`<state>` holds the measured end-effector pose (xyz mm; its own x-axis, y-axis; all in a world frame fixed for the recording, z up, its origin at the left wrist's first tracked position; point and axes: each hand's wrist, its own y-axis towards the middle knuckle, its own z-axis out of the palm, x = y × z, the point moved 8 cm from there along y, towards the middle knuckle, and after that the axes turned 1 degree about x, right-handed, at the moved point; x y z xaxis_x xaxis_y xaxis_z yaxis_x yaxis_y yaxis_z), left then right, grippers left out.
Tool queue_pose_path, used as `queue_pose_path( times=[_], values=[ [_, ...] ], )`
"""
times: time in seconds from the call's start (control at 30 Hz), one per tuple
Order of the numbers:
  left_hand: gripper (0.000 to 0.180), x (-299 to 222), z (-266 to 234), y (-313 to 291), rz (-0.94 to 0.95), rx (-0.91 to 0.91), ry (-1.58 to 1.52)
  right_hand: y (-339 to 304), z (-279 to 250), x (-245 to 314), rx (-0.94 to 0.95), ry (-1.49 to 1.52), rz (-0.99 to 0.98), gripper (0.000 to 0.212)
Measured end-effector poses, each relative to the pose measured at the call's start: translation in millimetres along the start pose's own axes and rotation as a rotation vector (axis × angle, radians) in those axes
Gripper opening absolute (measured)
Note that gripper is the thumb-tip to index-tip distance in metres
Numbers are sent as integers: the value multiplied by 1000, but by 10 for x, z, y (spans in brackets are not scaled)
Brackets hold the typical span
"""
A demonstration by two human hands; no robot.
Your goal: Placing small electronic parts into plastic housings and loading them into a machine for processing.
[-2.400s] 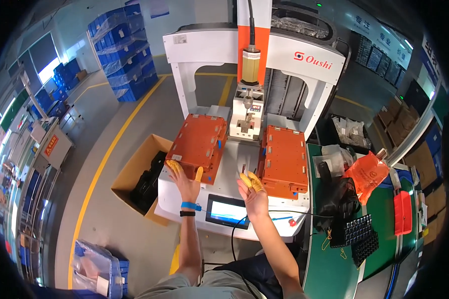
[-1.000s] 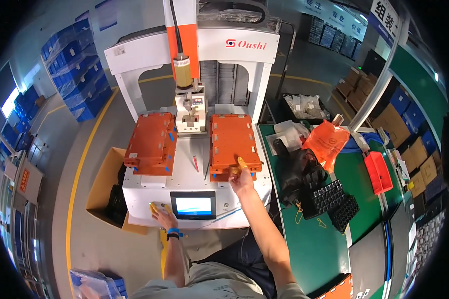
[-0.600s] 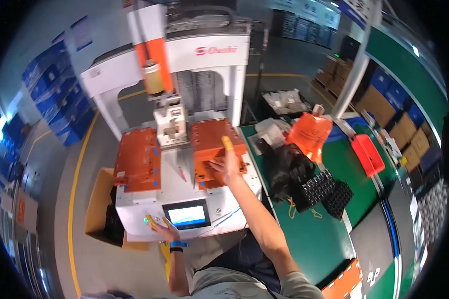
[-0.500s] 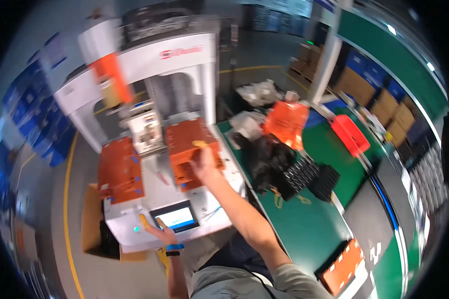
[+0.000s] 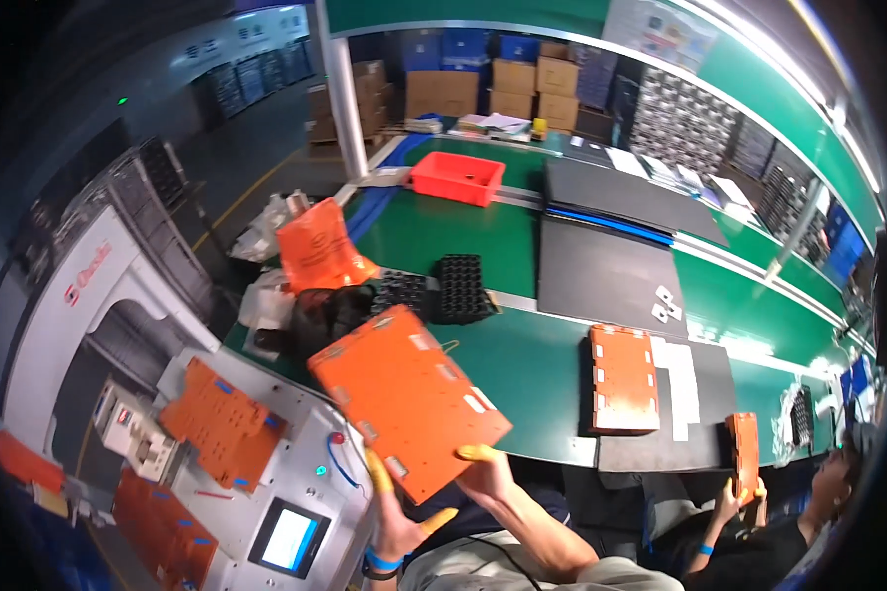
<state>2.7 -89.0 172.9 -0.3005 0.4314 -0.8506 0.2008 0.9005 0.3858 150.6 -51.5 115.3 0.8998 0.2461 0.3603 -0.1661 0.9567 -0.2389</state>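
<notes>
A flat orange casing [image 5: 414,404] with pale patches along its long edges is held up, tilted, in front of me. My right hand [image 5: 488,481] grips its lower right edge, with a yellow-covered thumb on the face. My left hand [image 5: 396,522], in yellow finger covers and a blue wristband, is at the lower left corner; its thumb and finger are spread, and whether it touches the casing I cannot tell. To the left, the white machine [image 5: 310,433] carries an orange fixture plate [image 5: 229,424] and a second orange fixture [image 5: 168,527].
A lit screen [image 5: 291,537] is on the machine's front. The green bench [image 5: 537,364] holds black trays [image 5: 461,286], an orange bag [image 5: 320,244], a red bin [image 5: 456,177] and another orange casing [image 5: 623,379]. At right a co-worker [image 5: 779,532] holds a narrow orange piece [image 5: 744,453].
The view has swung right from the machine to the bench. My right hand, earlier at the machine's right fixture, now holds the orange casing away from it. My left hand has come beside the casing.
</notes>
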Motion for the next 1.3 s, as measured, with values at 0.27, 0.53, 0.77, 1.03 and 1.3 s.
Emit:
queue_pose_path(
  times=[0.27,0.53,0.77,1.03,1.3],
  values=[
    [101,316,1455,623,84,333,-160,-422,-1297,918,-184,185,-468,31],
    [95,617,1886,849,-92,307,-139,-264,-1743,1156,-416,168,-549,26],
    [60,970,1810,930,75,92,194,15,-1772,1004,-349,151,-438,25],
    [51,1119,1966,1171,62,149,273,-1286,-1996,848,-517,-307,-399,32],
    [51,1069,2076,1116,45,188,361,-2690,-1840,1188,-616,78,-1149,78]
  ],
)
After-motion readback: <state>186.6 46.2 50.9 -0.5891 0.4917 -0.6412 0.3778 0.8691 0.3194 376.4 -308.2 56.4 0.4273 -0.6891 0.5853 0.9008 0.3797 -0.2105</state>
